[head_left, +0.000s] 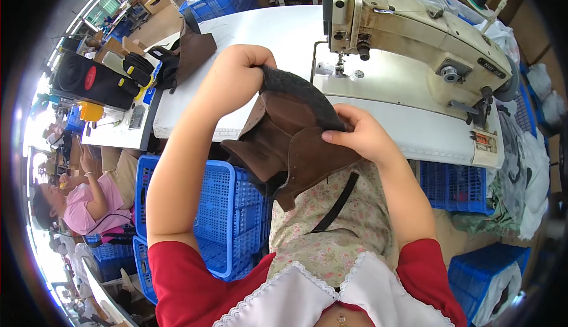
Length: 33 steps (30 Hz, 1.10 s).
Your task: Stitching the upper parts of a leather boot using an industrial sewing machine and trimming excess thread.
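Both hands hold up a brown leather shoe upper (290,129) with a dark, fuzzy padded collar, above my lap and in front of the table edge. My left hand (236,78) is closed in a fist round the collar's left end. On the other side my right hand (361,132) pinches the collar's right end, thumb on the near face. A sewing machine (408,31) stands on the white table (260,28), its needle to the right of the upper and apart from it. A black strip (336,204) lies on my flowered apron (367,209).
More brown and black shoe uppers (186,52) lie at the table's left end, by a black speaker (94,80). A blue crate (213,214) stands left of my lap, another blue crate (452,186) under the table at right. A person in pink (89,209) sits at far left.
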{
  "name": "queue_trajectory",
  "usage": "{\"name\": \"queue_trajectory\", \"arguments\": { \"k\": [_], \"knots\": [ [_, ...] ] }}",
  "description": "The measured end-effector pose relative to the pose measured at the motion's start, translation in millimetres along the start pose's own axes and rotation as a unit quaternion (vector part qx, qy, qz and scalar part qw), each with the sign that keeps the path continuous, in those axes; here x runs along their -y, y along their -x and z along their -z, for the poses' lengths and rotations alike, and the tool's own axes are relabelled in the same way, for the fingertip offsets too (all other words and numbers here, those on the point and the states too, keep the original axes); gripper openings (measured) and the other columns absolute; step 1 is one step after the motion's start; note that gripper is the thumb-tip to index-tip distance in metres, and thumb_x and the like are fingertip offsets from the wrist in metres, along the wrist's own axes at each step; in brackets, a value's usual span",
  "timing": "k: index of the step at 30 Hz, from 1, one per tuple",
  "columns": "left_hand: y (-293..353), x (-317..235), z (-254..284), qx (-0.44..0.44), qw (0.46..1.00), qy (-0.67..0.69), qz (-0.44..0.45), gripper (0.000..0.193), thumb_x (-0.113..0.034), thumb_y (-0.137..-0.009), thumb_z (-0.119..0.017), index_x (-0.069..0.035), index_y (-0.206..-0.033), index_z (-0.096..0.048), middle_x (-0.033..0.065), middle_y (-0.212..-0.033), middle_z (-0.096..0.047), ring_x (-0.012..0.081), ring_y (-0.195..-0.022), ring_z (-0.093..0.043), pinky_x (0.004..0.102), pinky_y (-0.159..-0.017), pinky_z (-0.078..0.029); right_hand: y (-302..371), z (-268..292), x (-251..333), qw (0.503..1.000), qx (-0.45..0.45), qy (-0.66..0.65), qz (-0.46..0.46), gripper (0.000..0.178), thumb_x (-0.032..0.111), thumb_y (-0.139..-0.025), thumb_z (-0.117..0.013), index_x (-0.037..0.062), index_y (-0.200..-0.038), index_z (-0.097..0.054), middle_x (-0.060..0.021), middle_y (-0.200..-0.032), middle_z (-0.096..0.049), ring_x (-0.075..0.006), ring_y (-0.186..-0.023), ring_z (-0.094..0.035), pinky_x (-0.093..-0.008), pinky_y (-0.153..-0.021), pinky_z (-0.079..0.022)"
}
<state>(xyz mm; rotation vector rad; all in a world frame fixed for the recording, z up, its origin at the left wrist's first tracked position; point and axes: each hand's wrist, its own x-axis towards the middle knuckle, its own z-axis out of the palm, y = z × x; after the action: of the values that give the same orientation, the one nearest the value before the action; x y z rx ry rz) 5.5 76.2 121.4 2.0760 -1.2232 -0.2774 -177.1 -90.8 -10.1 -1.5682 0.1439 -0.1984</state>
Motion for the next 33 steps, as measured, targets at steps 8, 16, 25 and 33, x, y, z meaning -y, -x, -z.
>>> {"name": "queue_trajectory", "arguments": {
  "k": [8,16,25,33],
  "knots": [
    [-19,21,-4,0.175,0.971,0.162,-0.019,0.019,-0.012,-0.085,-0.070,-0.002,-0.098,-0.059,-0.0031,-0.083,-0.060,0.0075,-0.078,-0.054,0.0253,-0.071,-0.045,3,-3,-9,0.973,0.000,-0.213,-0.093,0.035,0.013,-0.086,-0.075,-0.0034,-0.116,-0.065,-0.0059,-0.106,-0.071,-0.0126,-0.095,-0.065,-0.0283,-0.087,-0.051],
    [-25,15,-24,0.010,0.999,0.046,0.017,0.029,-0.027,-0.087,-0.074,-0.001,-0.095,-0.065,0.0047,-0.076,-0.064,0.0116,-0.071,-0.057,0.0285,-0.064,-0.047,2,-14,14,0.992,-0.102,0.049,-0.050,0.023,0.017,-0.087,-0.074,-0.0005,-0.101,-0.071,-0.0022,-0.089,-0.071,-0.0111,-0.080,-0.062,-0.0291,-0.075,-0.050],
    [-27,25,-25,-0.031,0.995,0.088,0.041,0.027,-0.019,-0.090,-0.071,0.001,-0.106,-0.063,0.0039,-0.094,-0.067,0.0093,-0.087,-0.060,0.0258,-0.079,-0.048,23,23,3,0.885,-0.317,0.278,0.196,0.026,0.004,-0.077,-0.065,0.0046,-0.102,-0.072,-0.0072,-0.112,-0.068,-0.0204,-0.097,-0.064,-0.0311,-0.079,-0.050],
    [-25,18,-33,-0.025,0.993,0.109,0.028,0.024,-0.017,-0.090,-0.070,0.000,-0.105,-0.063,0.0030,-0.092,-0.067,0.0091,-0.086,-0.060,0.0250,-0.079,-0.048,8,-18,22,0.875,-0.278,0.344,0.200,0.016,0.017,-0.079,-0.076,0.0056,-0.090,-0.070,-0.0073,-0.083,-0.067,-0.0267,-0.076,-0.065,-0.0372,-0.067,-0.051]
  ]
}}
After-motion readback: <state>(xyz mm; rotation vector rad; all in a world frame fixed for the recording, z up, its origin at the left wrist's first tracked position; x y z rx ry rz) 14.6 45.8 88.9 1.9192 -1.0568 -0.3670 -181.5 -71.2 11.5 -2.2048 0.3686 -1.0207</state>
